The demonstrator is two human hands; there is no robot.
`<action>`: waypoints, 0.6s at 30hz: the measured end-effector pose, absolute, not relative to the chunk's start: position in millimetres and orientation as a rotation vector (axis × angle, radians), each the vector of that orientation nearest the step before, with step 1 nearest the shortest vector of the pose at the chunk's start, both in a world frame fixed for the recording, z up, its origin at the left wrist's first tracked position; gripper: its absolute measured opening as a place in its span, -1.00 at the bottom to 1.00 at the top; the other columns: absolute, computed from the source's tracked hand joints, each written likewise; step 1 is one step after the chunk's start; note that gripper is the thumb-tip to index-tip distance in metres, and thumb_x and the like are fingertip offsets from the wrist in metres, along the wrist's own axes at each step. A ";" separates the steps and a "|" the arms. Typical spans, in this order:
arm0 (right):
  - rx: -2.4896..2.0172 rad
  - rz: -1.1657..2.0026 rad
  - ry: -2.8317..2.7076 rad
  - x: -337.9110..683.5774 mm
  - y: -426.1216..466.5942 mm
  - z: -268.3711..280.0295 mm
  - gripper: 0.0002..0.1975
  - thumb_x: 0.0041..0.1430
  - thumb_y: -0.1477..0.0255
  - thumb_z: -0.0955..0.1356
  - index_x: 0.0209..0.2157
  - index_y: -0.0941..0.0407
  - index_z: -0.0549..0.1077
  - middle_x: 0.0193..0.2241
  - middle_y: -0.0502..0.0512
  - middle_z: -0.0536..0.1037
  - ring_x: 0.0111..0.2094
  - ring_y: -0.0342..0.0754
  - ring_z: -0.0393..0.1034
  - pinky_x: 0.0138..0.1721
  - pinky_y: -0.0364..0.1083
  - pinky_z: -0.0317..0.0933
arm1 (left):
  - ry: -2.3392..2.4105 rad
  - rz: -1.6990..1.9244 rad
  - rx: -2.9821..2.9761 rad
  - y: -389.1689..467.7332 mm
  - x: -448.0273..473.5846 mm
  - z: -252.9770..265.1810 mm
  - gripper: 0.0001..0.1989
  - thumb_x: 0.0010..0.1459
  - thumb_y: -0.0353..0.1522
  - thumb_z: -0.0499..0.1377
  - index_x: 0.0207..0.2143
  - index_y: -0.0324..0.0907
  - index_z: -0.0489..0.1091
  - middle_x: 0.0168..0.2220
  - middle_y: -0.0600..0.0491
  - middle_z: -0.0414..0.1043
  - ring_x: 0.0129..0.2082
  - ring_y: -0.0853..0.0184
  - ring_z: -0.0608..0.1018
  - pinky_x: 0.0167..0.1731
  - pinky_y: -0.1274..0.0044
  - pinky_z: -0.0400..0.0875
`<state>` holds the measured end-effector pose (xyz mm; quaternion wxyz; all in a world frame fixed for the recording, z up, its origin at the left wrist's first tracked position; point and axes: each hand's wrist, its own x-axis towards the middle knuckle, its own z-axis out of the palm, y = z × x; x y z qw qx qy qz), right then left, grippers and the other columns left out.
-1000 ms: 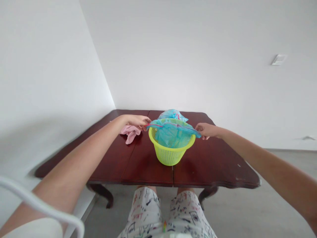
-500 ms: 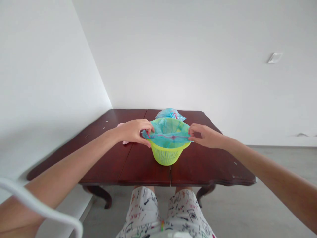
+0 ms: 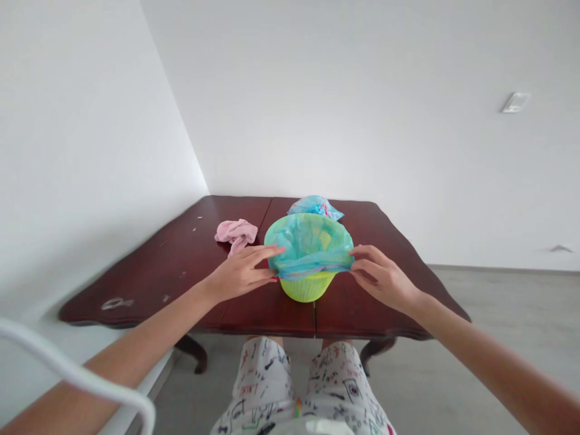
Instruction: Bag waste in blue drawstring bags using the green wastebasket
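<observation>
A yellow-green plastic basket [image 3: 307, 289] with a mesh wall stands upright near the table's front edge. A thin blue plastic bag [image 3: 312, 261] lines it, and the bag's front edge with its pink drawstring hangs folded over the near rim. My left hand [image 3: 244, 272] pinches the bag at the left side of the rim, one finger lying over the edge. At the right side, my right hand [image 3: 380, 275] grips the bag's edge between its fingertips. Parts of the fingers are hard to make out against the bag.
Behind the basket lies a bunched blue plastic bag [image 3: 315, 206]. A crumpled pink cloth [image 3: 236, 233] is left of the basket on the dark red wooden table [image 3: 371, 314]. White walls border the table's back and left. A white cable [image 3: 81, 374] crosses the lower left.
Both hands have moved slightly down, drawing the bag's front edge lower over the near rim. My left hand has shifted off the pink cloth, which now shows fully.
</observation>
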<state>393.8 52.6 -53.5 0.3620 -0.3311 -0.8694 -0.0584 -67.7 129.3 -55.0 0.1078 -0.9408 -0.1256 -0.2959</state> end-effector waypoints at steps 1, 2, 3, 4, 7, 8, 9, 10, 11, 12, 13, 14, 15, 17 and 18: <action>-0.859 -0.231 -2.259 393.5 51.2 -60.5 -0.84 0.60 0.52 0.45 -0.02 -0.05 0.67 0.26 0.26 0.66 0.21 0.20 0.68 0.24 0.24 0.70 | -0.373 -0.867 -2.770 129.9 -68.8 -59.2 -0.85 0.56 -0.24 0.49 0.08 -0.03 0.82 0.61 -0.20 0.49 0.50 -0.10 0.63 0.51 0.07 0.58; -0.862 -0.310 -2.284 393.7 50.4 -67.2 -0.84 0.59 0.52 0.47 -0.04 -0.04 0.69 0.32 0.27 0.64 0.26 0.24 0.66 0.27 0.28 0.69 | -0.382 -0.851 -2.779 130.5 -70.1 -62.7 -0.79 0.52 -0.18 0.52 0.09 -0.02 0.83 0.67 -0.21 0.39 0.58 -0.16 0.55 0.54 0.02 0.54; -0.859 -0.377 -2.308 394.7 50.0 -73.0 -0.84 0.57 0.53 0.48 -0.06 -0.04 0.70 0.38 0.27 0.62 0.32 0.27 0.63 0.31 0.33 0.67 | -0.397 -0.825 -2.796 130.8 -71.9 -65.5 -0.74 0.48 -0.12 0.55 0.10 -0.01 0.84 0.73 -0.21 0.29 0.63 -0.22 0.48 0.57 -0.03 0.50; -0.852 -0.426 -2.327 396.2 50.2 -77.5 -0.84 0.56 0.54 0.49 -0.07 -0.04 0.70 0.42 0.27 0.60 0.37 0.30 0.59 0.34 0.37 0.65 | -0.418 -0.797 -2.817 130.7 -74.2 -67.3 -0.69 0.45 -0.06 0.56 0.09 0.01 0.84 0.77 -0.20 0.19 0.68 -0.27 0.41 0.60 -0.08 0.46; -0.831 -0.471 -2.369 402.5 51.9 -79.2 -0.87 0.54 0.51 0.52 -0.05 -0.04 0.69 0.53 0.26 0.53 0.46 0.35 0.53 0.40 0.42 0.60 | -0.439 -0.819 -2.878 126.4 -82.0 -64.9 -0.63 0.49 0.06 0.49 0.06 0.01 0.84 0.80 -0.15 0.12 0.70 -0.29 0.37 0.65 -0.11 0.35; -0.820 -0.457 -2.372 404.2 52.4 -75.0 -0.89 0.53 0.50 0.52 -0.06 -0.03 0.67 0.53 0.28 0.53 0.46 0.36 0.53 0.39 0.43 0.59 | -0.421 -0.895 -2.889 124.0 -83.3 -60.2 -0.58 0.56 0.10 0.41 0.01 -0.01 0.83 0.77 -0.16 0.19 0.67 -0.24 0.41 0.66 -0.08 0.33; -0.805 -0.428 -2.365 404.9 52.9 -68.6 -0.91 0.52 0.48 0.52 -0.06 -0.01 0.63 0.51 0.31 0.55 0.43 0.37 0.56 0.38 0.44 0.60 | -0.396 -1.003 -2.890 121.7 -82.8 -53.2 -0.51 0.62 0.12 0.30 -0.05 -0.05 0.81 0.72 -0.18 0.30 0.62 -0.19 0.48 0.66 -0.04 0.33; -0.779 -0.391 -2.341 404.1 53.6 -60.2 -0.92 0.52 0.48 0.50 -0.07 0.00 0.59 0.47 0.35 0.58 0.38 0.36 0.60 0.34 0.42 0.61 | -0.382 -1.108 -2.889 119.9 -79.8 -44.0 -0.44 0.68 0.12 0.19 -0.11 -0.07 0.77 0.65 -0.19 0.42 0.55 -0.12 0.56 0.65 0.00 0.35; -0.746 -0.353 -2.298 401.4 54.8 -50.4 -0.91 0.52 0.49 0.47 -0.06 0.00 0.56 0.42 0.37 0.62 0.32 0.34 0.63 0.30 0.40 0.63 | -0.390 -1.183 -2.899 119.4 -73.7 -33.0 -0.40 0.73 0.09 0.10 -0.14 -0.07 0.74 0.56 -0.19 0.54 0.47 -0.05 0.63 0.63 0.04 0.37; -0.713 -0.319 -2.238 396.3 56.9 -40.0 -0.89 0.53 0.50 0.44 -0.02 0.00 0.55 0.39 0.38 0.64 0.29 0.33 0.65 0.27 0.39 0.63 | -0.428 -1.213 -2.928 120.7 -64.2 -21.0 -0.40 0.76 0.05 0.03 -0.14 -0.07 0.71 0.47 -0.17 0.64 0.39 0.00 0.68 0.59 0.08 0.41; -0.695 -0.285 -2.182 388.7 60.4 -29.6 -0.84 0.55 0.50 0.41 0.06 -0.01 0.55 0.41 0.39 0.64 0.31 0.33 0.65 0.29 0.39 0.61 | -0.510 -1.152 -2.993 124.2 -51.5 -9.2 -0.44 0.78 -0.03 0.01 -0.10 -0.05 0.71 0.40 -0.14 0.70 0.33 0.04 0.72 0.56 0.11 0.44; -0.701 -0.246 -2.148 378.7 65.4 -20.1 -0.76 0.58 0.47 0.38 0.17 -0.01 0.55 0.46 0.40 0.60 0.38 0.35 0.61 0.35 0.41 0.57 | -0.624 -1.011 -3.089 130.1 -36.3 1.3 -0.49 0.77 -0.08 0.02 -0.03 -0.04 0.72 0.34 -0.12 0.75 0.30 0.05 0.74 0.52 0.14 0.48; -0.727 -0.196 -2.151 366.7 72.2 -12.2 -0.68 0.62 0.43 0.37 0.29 0.00 0.55 0.52 0.40 0.56 0.47 0.37 0.55 0.45 0.44 0.50 | -0.748 -0.813 -3.188 138.4 -19.6 9.4 -0.53 0.74 -0.07 0.05 0.03 -0.03 0.74 0.30 -0.12 0.77 0.31 0.00 0.74 0.49 0.13 0.51; -0.829 -0.004 -2.320 340.0 90.8 -2.3 -0.59 0.67 0.31 0.35 0.41 0.02 0.56 0.55 0.38 0.55 0.56 0.39 0.47 0.60 0.47 0.35 | -0.990 -0.295 -3.310 160.0 14.2 15.9 -0.57 0.59 0.03 0.21 0.06 -0.01 0.76 0.19 -0.15 0.81 0.25 -0.18 0.76 0.41 0.00 0.56; -0.870 0.113 -2.438 326.9 102.0 -0.4 -0.59 0.67 0.26 0.37 0.38 0.04 0.61 0.46 0.37 0.65 0.50 0.38 0.55 0.59 0.43 0.37 | -1.037 -0.164 -3.335 172.0 29.2 14.4 -0.58 0.44 0.07 0.35 -0.02 -0.04 0.78 0.03 -0.18 0.84 0.07 -0.24 0.81 0.25 -0.04 0.64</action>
